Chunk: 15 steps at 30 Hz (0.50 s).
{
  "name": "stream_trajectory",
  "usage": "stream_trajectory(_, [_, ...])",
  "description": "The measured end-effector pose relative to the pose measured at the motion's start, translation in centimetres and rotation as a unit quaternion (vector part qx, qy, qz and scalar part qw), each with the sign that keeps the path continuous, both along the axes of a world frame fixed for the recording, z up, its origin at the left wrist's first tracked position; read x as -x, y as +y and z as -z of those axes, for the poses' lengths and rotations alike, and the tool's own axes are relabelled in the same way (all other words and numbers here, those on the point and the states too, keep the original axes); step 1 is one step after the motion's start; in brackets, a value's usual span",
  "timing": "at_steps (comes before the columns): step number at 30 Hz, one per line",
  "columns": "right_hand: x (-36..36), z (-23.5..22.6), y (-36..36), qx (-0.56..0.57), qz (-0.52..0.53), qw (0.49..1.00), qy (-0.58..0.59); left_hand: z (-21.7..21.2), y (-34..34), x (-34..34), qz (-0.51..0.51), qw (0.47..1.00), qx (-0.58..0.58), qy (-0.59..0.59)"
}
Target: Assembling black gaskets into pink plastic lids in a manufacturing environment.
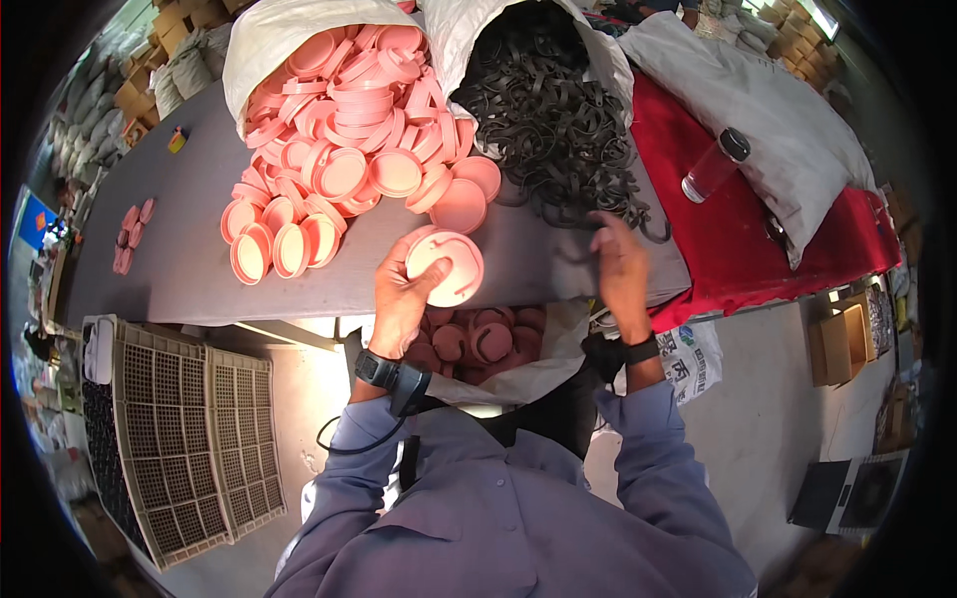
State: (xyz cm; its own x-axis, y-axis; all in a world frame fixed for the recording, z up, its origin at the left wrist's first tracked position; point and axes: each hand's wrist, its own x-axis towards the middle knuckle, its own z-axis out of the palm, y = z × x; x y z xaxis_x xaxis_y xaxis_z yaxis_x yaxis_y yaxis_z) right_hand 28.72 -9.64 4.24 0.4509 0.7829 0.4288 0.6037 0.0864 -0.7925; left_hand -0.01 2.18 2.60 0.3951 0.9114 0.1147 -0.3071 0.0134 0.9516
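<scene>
Pinching one pink round plastic lid (pixel 454 267), the left hand (pixel 404 292) is hovering over one grey table (pixel 189 239); the right hand (pixel 622 277) is hovering beside one heap of black rubbery loops (pixel 558 130), its blurred grip impossible to tell.

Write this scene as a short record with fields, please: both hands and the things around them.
Left hand: holds a pink round lid
Right hand: blurred, near black strips; grip unclear
Pink pile: spread from white sack onto grey table
Below table edge: open white bag with pink pieces
Right side: bottle on red cloth
</scene>
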Motion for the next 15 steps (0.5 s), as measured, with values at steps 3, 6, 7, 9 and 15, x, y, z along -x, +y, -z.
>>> stream_trajectory(3, [4.1,-0.3,0.0,-0.001,-0.089,0.992,-0.087,-0.2,-0.8,-0.1,0.039,0.998,-0.017,0.046])
stream_trajectory(6, [7.2,-1.2,0.3,-0.036,-0.138,0.982,-0.121,-1.0,-1.8,-0.3,0.079,0.991,-0.052,0.096])
stream_trajectory(7, [7.8,-1.6,0.2,-0.036,-0.139,0.982,-0.119,-1.2,-2.1,-0.3,0.091,0.985,-0.077,0.123])
stream_trajectory(9, [8.8,-2.3,0.2,-0.014,-0.161,0.975,-0.155,-1.8,-2.7,-0.3,0.101,0.971,-0.133,0.169])
stream_trajectory(15, [8.3,0.1,0.7,0.093,-0.258,0.955,-0.109,-1.9,-3.2,-0.2,0.13,0.965,-0.088,0.209])
